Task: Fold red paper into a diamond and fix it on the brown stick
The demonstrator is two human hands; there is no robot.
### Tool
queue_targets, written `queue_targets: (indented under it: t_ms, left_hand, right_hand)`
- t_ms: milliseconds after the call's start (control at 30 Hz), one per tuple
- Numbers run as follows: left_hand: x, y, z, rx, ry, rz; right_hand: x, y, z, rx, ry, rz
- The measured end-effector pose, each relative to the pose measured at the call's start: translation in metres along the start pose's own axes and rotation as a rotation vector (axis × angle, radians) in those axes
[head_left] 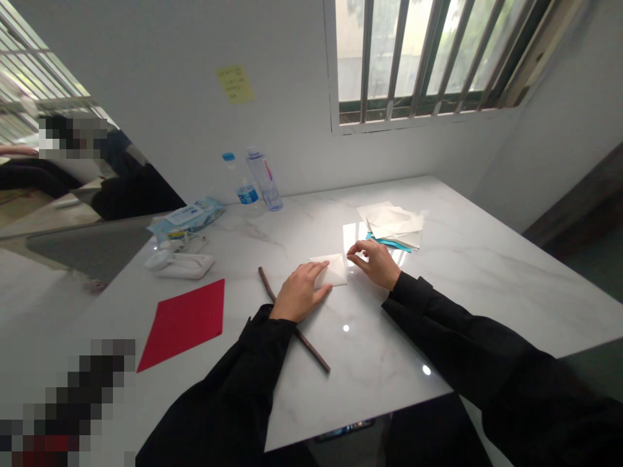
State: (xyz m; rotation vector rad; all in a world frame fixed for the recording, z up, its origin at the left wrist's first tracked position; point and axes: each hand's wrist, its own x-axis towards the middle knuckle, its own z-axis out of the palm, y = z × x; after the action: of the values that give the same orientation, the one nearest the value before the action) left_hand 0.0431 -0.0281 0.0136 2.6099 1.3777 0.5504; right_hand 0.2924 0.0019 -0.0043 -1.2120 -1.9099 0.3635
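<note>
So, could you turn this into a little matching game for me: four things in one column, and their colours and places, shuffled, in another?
Things:
1. Folded paper
2. Stick
3. Flat sheet
4. Note

Colours and places:
A. Brown, crossing under the left sleeve
B. Yellow, on the wall
C. Cream, partly under the left hand
D. Red, towards the left of the table

Right pairs: 1-C, 2-A, 3-D, 4-B.

marbled table [487,279], folded paper [337,271], stick [312,349], red sheet [185,324]
</note>
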Motion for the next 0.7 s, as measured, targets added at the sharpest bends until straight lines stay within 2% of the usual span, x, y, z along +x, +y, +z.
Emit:
queue_targets:
  t_ms: [233, 467, 700]
  left_hand:
    - [0.0000, 0.0028, -0.0031, -0.034, 0.021, -0.034]
    - [-0.0006, 0.0001, 0.0009, 0.001, 0.022, 0.001]
    - [0.0005, 0.0049, -0.0050, -0.047, 0.040, -0.054]
  right_hand:
    - [-0.0056, -0.0084, 0.0099, 0.172, -0.180, 0.012]
    - [-0.0062, -0.0077, 0.0099, 0.113, -0.200, 0.050]
    - [-0.0066, -0.0082, 0.0111, 0.159, -0.235, 0.050]
